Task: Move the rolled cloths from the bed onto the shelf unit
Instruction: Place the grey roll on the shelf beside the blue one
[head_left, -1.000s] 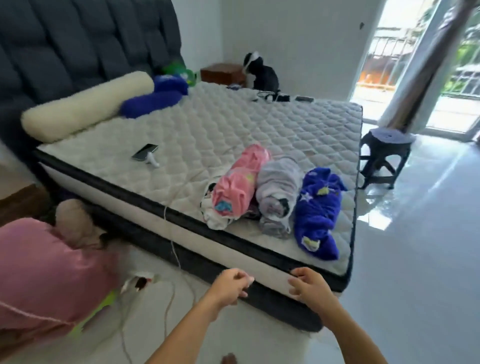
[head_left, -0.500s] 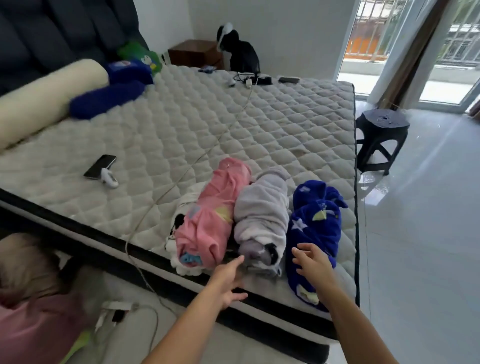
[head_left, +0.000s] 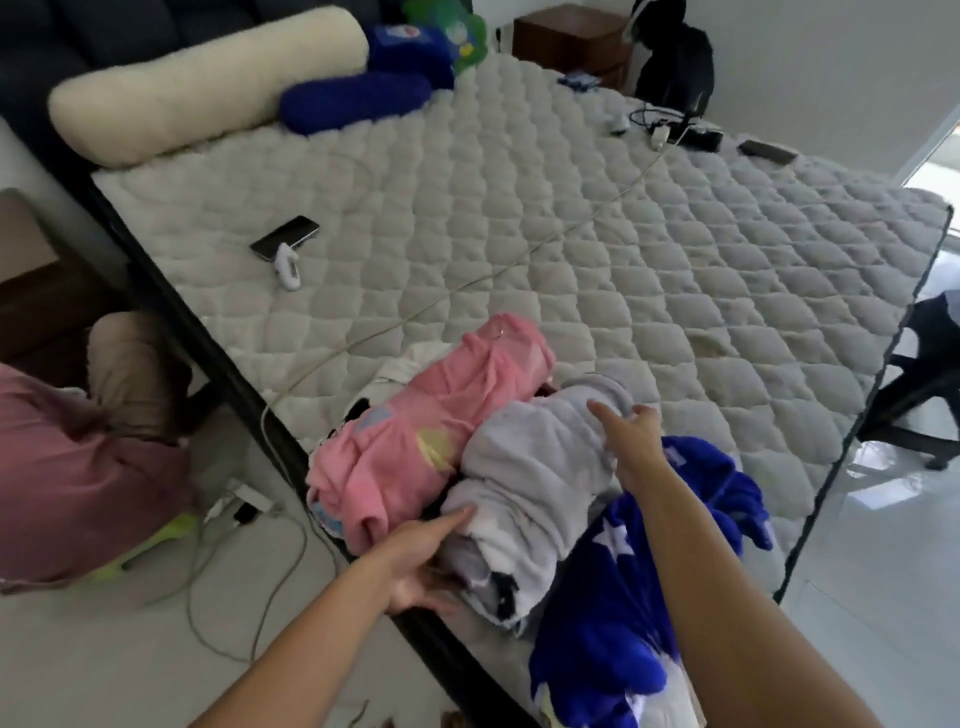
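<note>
Three rolled cloths lie side by side at the near corner of the mattress: a pink one, a grey one and a blue one with stars. A white cloth peeks out under the pink roll. My left hand clasps the near end of the grey roll, thumb on top and fingers beneath. My right hand curls over the grey roll's far right side, next to the blue roll. No shelf unit is in view.
A phone, a small white device and a thin cable lie on the mattress. A cream bolster and blue pillow sit at the headboard. A person in pink crouches left by floor cables. A black stool stands right.
My view has closed in on the bed corner. Both hands moved forward from the mattress edge onto the grey roll, the left at its near end, the right over its far side.
</note>
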